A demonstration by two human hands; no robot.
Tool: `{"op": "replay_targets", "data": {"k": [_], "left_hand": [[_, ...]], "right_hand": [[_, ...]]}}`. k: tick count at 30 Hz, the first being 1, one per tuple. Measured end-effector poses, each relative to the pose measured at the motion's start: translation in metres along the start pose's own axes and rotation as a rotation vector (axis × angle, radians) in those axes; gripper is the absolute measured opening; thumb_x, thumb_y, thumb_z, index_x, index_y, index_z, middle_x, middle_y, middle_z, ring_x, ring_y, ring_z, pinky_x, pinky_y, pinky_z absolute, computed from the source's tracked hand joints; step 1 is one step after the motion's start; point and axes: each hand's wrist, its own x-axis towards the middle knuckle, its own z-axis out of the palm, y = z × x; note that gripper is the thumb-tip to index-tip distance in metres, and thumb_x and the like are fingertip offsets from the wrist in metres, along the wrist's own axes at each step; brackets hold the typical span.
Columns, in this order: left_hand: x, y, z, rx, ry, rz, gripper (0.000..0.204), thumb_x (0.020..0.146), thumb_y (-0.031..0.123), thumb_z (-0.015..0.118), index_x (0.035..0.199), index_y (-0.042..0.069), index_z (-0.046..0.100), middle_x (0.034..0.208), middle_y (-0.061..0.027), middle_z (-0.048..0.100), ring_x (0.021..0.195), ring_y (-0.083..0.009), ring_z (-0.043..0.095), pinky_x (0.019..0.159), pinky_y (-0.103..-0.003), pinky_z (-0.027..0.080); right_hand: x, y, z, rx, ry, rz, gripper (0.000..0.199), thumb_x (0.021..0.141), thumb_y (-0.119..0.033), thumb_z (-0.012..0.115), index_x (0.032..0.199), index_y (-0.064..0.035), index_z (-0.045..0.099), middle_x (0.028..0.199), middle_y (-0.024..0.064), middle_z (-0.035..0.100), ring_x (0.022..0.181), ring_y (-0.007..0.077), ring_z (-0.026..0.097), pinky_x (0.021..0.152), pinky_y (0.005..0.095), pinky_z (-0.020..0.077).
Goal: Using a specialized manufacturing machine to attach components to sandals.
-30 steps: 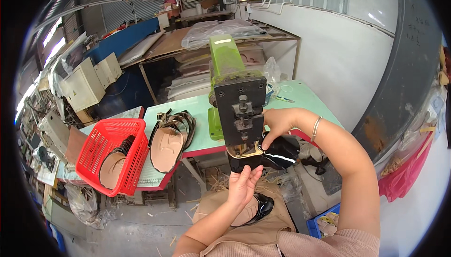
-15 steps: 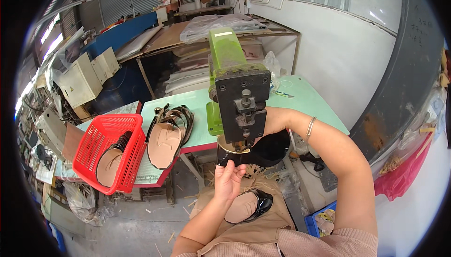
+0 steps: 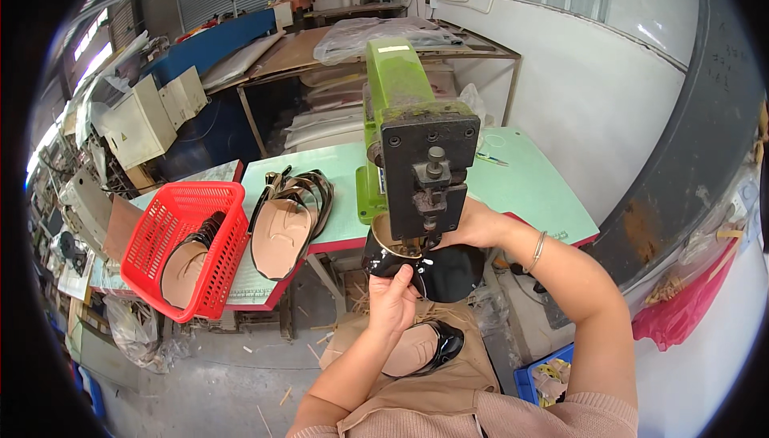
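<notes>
A glossy black shoe upper (image 3: pixel 448 274) with a pale inner lining lies beneath the working head of a green machine (image 3: pixel 392 78). Its near edge is pinched between the thumb and fingers of my left hand (image 3: pixel 393 298), just in front of the tool tip. My right hand (image 3: pixel 481 226) reaches to the right side of the machine head, against the upper's far side. The dark front plate hides most of its fingers, so their grip cannot be made out. Another black upper with a beige insole (image 3: pixel 412 350) rests on the brown apron over my lap.
A red plastic basket (image 3: pixel 228 274) at left holds black uppers with beige insoles. More stacked uppers (image 3: pixel 282 234) lie beside it on the green tabletop (image 3: pixel 545 190). Small scissors (image 3: pixel 491 159) lie behind the machine. A blue bin (image 3: pixel 525 382) of scraps stands at lower right.
The upper has turned under the machine head, showing more of its shiny outer face. My right hand has come nearer and more into sight. The whole view has shifted slightly.
</notes>
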Motion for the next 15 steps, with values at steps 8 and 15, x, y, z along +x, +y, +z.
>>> {"op": "replay_targets", "data": {"k": [8,15], "left_hand": [[0.001,0.001,-0.015,0.035,-0.003,-0.038,0.041,0.081,0.000,0.062,0.120,0.008,0.050,0.117,-0.0072,0.057,0.108,-0.0190,0.054,0.094,-0.033,0.042],[0.017,0.025,-0.034,0.140,-0.037,-0.224,0.036,0.081,0.005,0.063,0.115,0.003,0.053,0.112,-0.0104,0.059,0.101,-0.0211,0.058,0.089,-0.035,0.048]], "right_hand": [[-0.025,0.063,0.057,0.570,0.369,-0.114,0.018,0.075,0.002,0.067,0.090,-0.0046,0.058,0.091,-0.0015,0.057,0.087,0.0095,0.053,0.081,0.0258,0.0430],[-0.018,0.078,0.110,0.722,0.707,-0.359,0.017,0.079,-0.003,0.068,0.083,-0.0061,0.052,0.086,0.0006,0.054,0.082,0.0099,0.051,0.078,0.0246,0.0417]]}}
